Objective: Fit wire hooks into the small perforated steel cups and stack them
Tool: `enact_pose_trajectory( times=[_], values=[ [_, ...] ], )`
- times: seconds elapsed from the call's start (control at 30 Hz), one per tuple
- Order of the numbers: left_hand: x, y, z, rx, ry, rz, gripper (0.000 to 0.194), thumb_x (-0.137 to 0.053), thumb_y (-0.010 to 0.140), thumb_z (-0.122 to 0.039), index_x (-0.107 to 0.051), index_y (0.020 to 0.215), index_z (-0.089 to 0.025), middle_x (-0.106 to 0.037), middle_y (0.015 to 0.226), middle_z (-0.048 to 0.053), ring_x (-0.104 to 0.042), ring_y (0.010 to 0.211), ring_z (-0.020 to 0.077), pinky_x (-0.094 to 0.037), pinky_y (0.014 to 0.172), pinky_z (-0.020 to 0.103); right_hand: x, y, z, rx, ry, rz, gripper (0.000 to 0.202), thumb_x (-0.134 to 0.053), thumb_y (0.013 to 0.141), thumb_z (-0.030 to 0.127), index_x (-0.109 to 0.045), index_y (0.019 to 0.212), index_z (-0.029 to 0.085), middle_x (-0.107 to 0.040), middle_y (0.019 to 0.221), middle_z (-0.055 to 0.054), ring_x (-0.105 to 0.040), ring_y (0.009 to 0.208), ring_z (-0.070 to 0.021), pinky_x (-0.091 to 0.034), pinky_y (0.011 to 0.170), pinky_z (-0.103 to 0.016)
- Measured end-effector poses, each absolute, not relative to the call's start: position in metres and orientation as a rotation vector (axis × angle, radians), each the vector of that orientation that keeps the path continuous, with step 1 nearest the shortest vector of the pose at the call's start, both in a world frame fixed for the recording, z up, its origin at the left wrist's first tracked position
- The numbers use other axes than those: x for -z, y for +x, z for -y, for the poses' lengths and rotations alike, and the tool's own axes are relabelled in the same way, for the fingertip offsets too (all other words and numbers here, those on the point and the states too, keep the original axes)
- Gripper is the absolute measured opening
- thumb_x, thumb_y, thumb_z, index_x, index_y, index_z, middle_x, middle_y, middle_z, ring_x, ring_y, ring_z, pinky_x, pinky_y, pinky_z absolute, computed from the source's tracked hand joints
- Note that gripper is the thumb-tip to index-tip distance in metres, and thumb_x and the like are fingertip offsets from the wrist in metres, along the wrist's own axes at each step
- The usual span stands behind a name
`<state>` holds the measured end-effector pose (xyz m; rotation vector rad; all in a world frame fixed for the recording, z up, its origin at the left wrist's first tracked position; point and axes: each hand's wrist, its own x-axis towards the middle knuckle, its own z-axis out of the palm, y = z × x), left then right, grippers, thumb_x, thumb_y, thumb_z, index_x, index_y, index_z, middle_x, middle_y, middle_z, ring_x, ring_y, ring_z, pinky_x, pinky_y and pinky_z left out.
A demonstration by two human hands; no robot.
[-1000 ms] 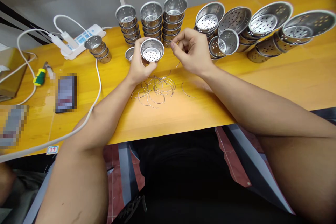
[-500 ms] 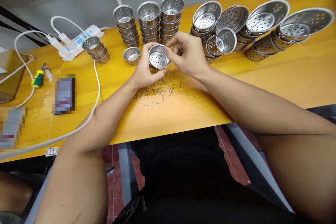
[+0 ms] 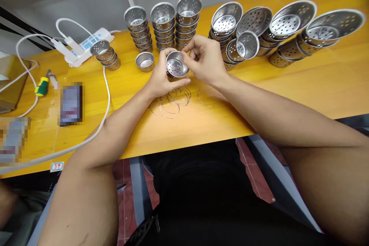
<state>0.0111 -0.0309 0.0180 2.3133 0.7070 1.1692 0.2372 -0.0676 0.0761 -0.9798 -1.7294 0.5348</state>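
Note:
My left hand (image 3: 161,75) is wrapped around a small perforated metal cup (image 3: 176,63), its open mouth tilted up toward me, with the thumb stretched out below the rim. At the cup's right rim, my right hand (image 3: 203,59) makes a pinch with thumb and forefinger. Whatever sits between those fingertips is too small to make out. Beneath both hands lies a loose pile of thin curved wires (image 3: 170,105), and one single wire (image 3: 205,100) rests apart to the right. Just left of my left hand stands another small perforated cup (image 3: 145,61).
Stacked perforated cups (image 3: 163,17) line the back, with larger leaning stacks (image 3: 294,19) at the right. At left are a short cup stack (image 3: 105,54), a power strip (image 3: 86,48), a white cable (image 3: 107,92), a screwdriver (image 3: 42,85) and a blurred-out phone-like object (image 3: 70,104).
The held cup has shifted slightly right and turned in my left hand, whose thumb now reaches further right. My right hand stays pinched at the rim.

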Motion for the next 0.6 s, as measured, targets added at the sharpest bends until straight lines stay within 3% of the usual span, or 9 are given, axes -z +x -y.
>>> enact_pose_trajectory(
  times=[0.2, 0.33, 0.47, 0.6],
  values=[
    [-0.009, 0.008, 0.025, -1.201, 2.389, -0.629, 0.108, -0.083, 0.091, -0.093, -0.033, 0.167, -0.036, -0.06, 0.158, 0.011, -0.071, 0.153, 0.0371, -0.059, 0.132, 0.057, -0.078, 0.233, 0.067, -0.584, -0.92, 1.694, 0.059, -0.084, 0.096, 0.087, -0.071, 0.095, 0.03, -0.053, 0.066, 0.003, -0.048, 0.06, -0.0195, -0.052, 0.063, -0.04],
    [-0.011, 0.006, 0.024, -1.226, 2.295, -0.607, 0.097, -0.074, 0.094, -0.098, -0.041, 0.159, -0.035, -0.066, 0.145, 0.008, -0.078, 0.14, 0.0335, -0.067, 0.12, 0.055, -0.091, 0.238, 0.075, -0.744, -0.802, 1.779, 0.067, -0.082, 0.092, 0.096, -0.076, 0.1, 0.029, -0.065, 0.078, -0.001, -0.059, 0.067, -0.0206, -0.057, 0.063, -0.039],
    [-0.011, 0.004, 0.019, -1.182, 2.25, -0.572, 0.09, -0.07, 0.097, -0.098, -0.044, 0.156, -0.035, -0.069, 0.141, 0.007, -0.08, 0.133, 0.031, -0.069, 0.116, 0.055, -0.097, 0.248, 0.076, -0.88, -0.729, 1.893, 0.07, -0.094, 0.082, 0.093, -0.079, 0.106, 0.03, -0.067, 0.082, -0.001, -0.066, 0.074, -0.0222, -0.065, 0.069, -0.04],
    [-0.01, 0.005, 0.02, -1.161, 2.268, -0.549, 0.094, -0.073, 0.097, -0.096, -0.039, 0.161, -0.036, -0.065, 0.151, 0.008, -0.078, 0.141, 0.0322, -0.067, 0.121, 0.056, -0.089, 0.248, 0.068, -0.944, -0.673, 1.816, 0.07, -0.1, 0.074, 0.092, -0.074, 0.097, 0.03, -0.067, 0.08, -0.001, -0.067, 0.075, -0.0241, -0.068, 0.072, -0.044]
  ],
)
